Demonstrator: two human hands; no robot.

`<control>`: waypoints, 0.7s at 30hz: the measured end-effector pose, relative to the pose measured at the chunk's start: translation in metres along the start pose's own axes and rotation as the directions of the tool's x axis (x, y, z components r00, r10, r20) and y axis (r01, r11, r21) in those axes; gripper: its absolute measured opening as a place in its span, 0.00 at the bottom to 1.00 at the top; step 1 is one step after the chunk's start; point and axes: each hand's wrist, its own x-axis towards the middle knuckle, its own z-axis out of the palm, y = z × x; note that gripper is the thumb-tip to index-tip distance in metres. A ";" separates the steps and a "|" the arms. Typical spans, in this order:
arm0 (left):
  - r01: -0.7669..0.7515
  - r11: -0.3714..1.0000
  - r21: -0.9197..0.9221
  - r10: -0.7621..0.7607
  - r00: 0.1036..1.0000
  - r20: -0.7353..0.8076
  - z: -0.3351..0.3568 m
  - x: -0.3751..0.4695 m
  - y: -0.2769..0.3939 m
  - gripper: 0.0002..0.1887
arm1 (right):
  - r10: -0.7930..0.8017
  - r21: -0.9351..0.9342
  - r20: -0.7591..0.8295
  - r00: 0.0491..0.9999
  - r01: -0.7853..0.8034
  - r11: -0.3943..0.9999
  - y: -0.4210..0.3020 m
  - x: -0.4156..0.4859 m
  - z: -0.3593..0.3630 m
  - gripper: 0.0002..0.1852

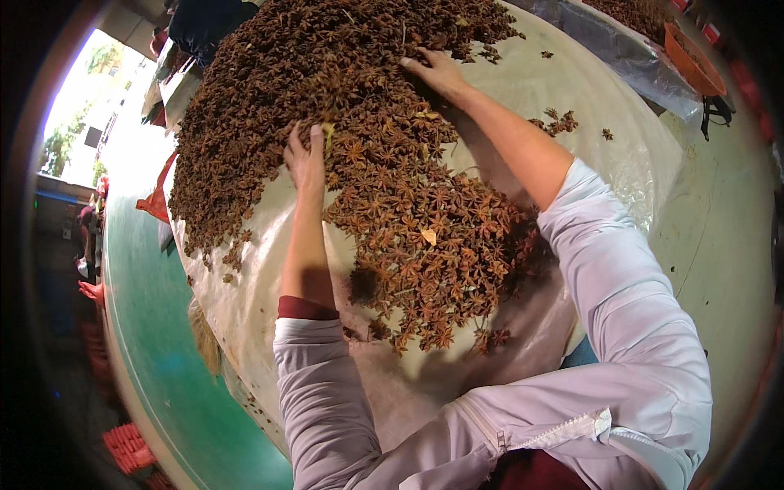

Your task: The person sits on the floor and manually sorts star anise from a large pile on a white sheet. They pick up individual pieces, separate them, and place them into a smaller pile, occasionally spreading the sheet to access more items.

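Observation:
A broad pile of dried star anise (257, 122) covers the far half of a pale plastic-covered work surface (612, 165). My left hand (306, 158) is at the near edge of that pile, its fingers spread and touching the pods. Farther out and to the right, my right hand (441, 75) rests against the heap with its thumb apart; some fingertips are hidden. Neither hand visibly grips anything. Between my forearms lies a looser, nearer spread of star anise (435, 245). A yellow leaf fragment (429, 236) sits on it, and blurred pods show just beyond my left hand.
An orange basin (692, 58) stands at the upper right, beside clear plastic sheeting (625, 46). Straw-like bristles (203, 334) show at the surface's left edge above the green floor (165, 343). Red stacked items (127, 448) are at lower left. A dark-clothed figure (205, 27) is partly visible beyond the pile.

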 end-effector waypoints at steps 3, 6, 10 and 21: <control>-0.023 0.997 -0.078 0.036 0.982 0.183 0.011 -0.008 0.017 0.46 | -0.015 0.125 0.242 0.970 -0.016 0.992 -0.023 -0.016 -0.002 0.49; -0.049 0.999 0.005 0.045 0.945 0.323 0.018 -0.030 0.032 0.54 | -0.120 0.048 0.396 0.910 0.110 0.993 -0.040 -0.036 -0.005 0.41; -0.206 0.973 -0.108 0.233 0.862 0.450 -0.003 -0.072 0.052 0.47 | -0.154 0.066 0.593 0.791 0.143 0.987 -0.065 -0.074 -0.014 0.38; -0.528 0.849 0.001 0.468 0.753 0.463 -0.087 -0.245 0.064 0.32 | -0.355 -0.159 0.514 0.781 0.493 0.855 -0.150 -0.250 -0.084 0.35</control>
